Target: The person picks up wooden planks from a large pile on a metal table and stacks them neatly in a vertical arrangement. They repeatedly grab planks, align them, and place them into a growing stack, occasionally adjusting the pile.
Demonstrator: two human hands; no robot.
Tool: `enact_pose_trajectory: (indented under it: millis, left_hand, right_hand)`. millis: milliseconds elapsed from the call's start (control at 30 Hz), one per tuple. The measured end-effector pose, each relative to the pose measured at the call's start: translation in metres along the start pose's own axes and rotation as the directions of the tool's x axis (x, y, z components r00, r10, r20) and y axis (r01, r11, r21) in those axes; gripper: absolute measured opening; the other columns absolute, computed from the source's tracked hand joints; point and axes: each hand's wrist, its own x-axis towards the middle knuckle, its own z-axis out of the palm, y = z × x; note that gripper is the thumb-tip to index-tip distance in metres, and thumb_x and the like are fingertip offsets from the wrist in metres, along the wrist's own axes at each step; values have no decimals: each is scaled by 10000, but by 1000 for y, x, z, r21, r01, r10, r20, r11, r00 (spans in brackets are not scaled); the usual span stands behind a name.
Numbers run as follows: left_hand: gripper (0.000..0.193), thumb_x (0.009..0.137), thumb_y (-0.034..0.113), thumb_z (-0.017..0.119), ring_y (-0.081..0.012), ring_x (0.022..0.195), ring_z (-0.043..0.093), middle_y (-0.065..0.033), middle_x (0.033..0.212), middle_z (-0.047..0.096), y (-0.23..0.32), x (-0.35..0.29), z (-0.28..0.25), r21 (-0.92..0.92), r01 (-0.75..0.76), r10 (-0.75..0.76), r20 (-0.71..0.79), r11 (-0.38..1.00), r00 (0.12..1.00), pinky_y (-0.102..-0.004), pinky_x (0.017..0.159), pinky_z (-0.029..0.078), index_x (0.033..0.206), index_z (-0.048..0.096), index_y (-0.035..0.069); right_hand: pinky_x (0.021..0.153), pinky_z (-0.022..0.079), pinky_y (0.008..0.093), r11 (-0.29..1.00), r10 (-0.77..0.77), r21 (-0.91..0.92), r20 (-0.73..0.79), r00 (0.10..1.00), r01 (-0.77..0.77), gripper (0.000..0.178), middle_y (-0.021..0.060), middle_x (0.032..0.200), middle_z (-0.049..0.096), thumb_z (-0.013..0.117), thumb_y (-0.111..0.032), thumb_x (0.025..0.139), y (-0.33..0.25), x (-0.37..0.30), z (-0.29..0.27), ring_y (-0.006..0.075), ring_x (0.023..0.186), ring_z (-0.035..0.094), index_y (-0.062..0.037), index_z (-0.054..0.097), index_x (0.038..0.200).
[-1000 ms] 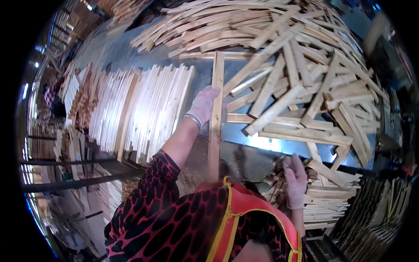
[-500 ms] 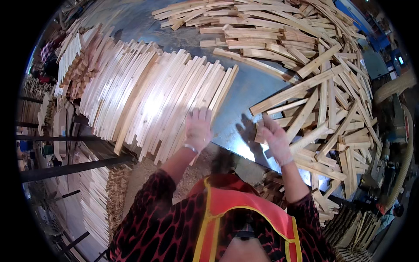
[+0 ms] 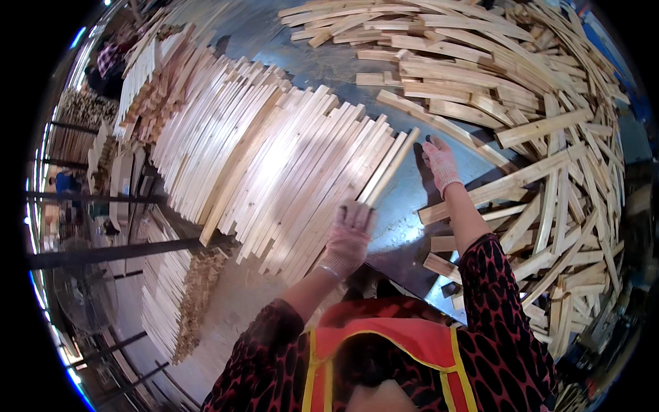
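Long, pale wooden strips [image 3: 274,165] lie side by side in a slanting row on the grey metal table. My left hand [image 3: 349,240], in a pale glove, rests over the near ends of the rightmost strips, its fingers spread and holding nothing. Just beyond the row's right edge, my right hand [image 3: 441,163] hovers over bare metal, also gloved. Its fingers are slightly bent and apart, with nothing between them. The outermost strip [image 3: 395,166] ends at the far side close to my right hand, a small gap apart.
A big jumbled heap of wooden strips [image 3: 549,137] covers the table's right and far side. Stacked wood [image 3: 161,89] stands beyond the row at left. Dark metal bars [image 3: 117,254] jut in at left above a lower stack [image 3: 195,302]. A person [image 3: 110,62] is at the far left.
My right hand has moved up and away from the heap's near edge toward the row's far right end. My left hand has shifted slightly right and nearer. The view has turned a little.
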Motion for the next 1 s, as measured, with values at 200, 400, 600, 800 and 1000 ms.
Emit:
enact_pose_trajectory:
  millis: [200,400,600,800,1000]
  left_hand:
    - [339,1007,220,472,-261,1338,485,-76,1361,568,13,23,-26,-98,-283,289,54,954,956,-419,1234,318,1296,633,147]
    - [211,1033,225,567,-198,963,686,-134,1141,689,-51,-5,-86,419,32,113,-318,907,941,-379,835,576,1158,685,102]
    - [213,950,199,666,-245,886,735,-97,1123,697,-223,-54,-54,-40,289,-280,-398,957,874,-370,809,599,1124,642,79]
    - [284,921,231,676,-351,1097,694,-162,1221,728,-293,-22,-77,-243,515,-409,378,822,830,-412,994,548,1089,701,5]
    - [395,935,331,677,-294,1153,659,-157,1335,647,-296,-25,-75,-39,615,-605,145,787,783,-443,929,535,1210,637,50]
  right_hand:
    - [812,532,323,994,5,108,37,999,-9,409,38,1075,700,673,-233,977,-12,-7,4,151,926,645,-44,620,1335]
    - [480,399,243,973,176,100,251,952,-206,112,24,841,615,665,-178,944,16,-64,22,98,702,589,-116,582,986]
    - [943,504,294,990,96,69,303,948,-122,780,88,1344,660,743,-148,934,27,-151,120,181,1146,624,-91,385,1624]
    - [1096,476,371,988,-87,-118,116,989,100,741,135,1410,645,683,-114,931,45,-149,133,252,1302,601,-24,393,1607]
    - [1088,475,368,980,-132,-143,41,990,137,710,201,1403,651,712,-124,921,69,-123,115,289,1248,641,36,437,1555]
